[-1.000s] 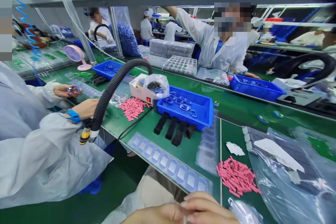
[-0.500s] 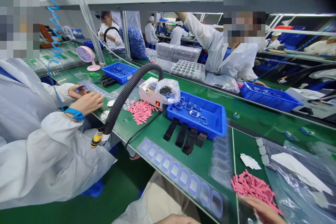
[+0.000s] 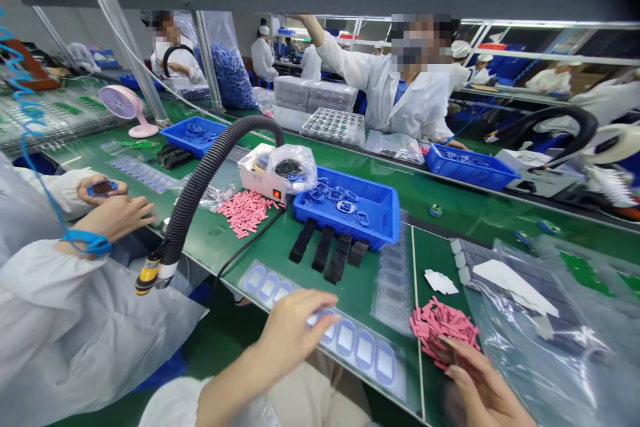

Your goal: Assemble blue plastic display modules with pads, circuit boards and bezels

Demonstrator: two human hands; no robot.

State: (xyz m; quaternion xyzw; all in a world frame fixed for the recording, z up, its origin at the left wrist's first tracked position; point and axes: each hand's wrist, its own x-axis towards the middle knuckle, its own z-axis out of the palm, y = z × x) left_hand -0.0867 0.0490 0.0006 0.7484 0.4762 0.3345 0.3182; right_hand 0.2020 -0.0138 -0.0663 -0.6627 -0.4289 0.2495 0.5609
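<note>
Held the left hand [image 3: 293, 332] out over the near end of a clear blister tray [image 3: 367, 350] set with blue oval rings [image 3: 346, 337], fingers [image 3: 313, 309] pressed together and lightly curved, tips at the tray's first cavities. Could not tell whether those tips touched the tray or hung just above it; no pinch showed. Held the right hand [image 3: 480, 380] low at the bottom right, over a heap of pink strips [image 3: 443, 325], fingers [image 3: 463, 363] parted from the thumb and blurred. Could not tell whether a strip lay between them.

Seen just beyond the tray, on the green workbench [image 3: 385, 293]: four black straps [image 3: 325, 250] laid side by side against a blue plastic bin [image 3: 345, 213] holding blue oval parts. Seen beside the pink heap: scraps of white paper [image 3: 441, 281] and a large clear plastic bag [image 3: 525, 327]. Seen further left: a second pile of pink strips [image 3: 245, 211], next to a small white machine with a red switch [image 3: 257, 170], and a corrugated black hose [image 3: 200, 180] arching over the bench.

Seen at the left edge, apart from those two hands: a co-worker's hand [image 3: 103, 190] gripping a small blue-framed part between curled fingers, and that co-worker's other hand [image 3: 115, 217] extended beside it, a blue wrist strap [image 3: 87, 243] at the wrist.
</note>
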